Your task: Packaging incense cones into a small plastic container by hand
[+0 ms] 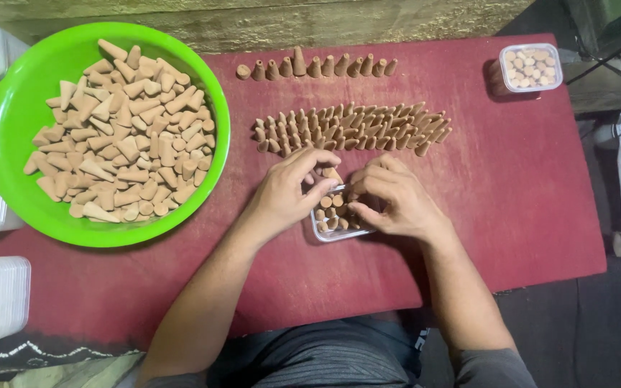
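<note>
Both curled around a small clear square box (338, 219) of tan cones, left hand (289, 190) pinching one cone, right hand (389, 197) hiding its grip; lidded box (531, 68) beyond right hand.

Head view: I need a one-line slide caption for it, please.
Both hands, left hand and right hand, pack tan cones into a small clear box beside a green bowl.
</note>
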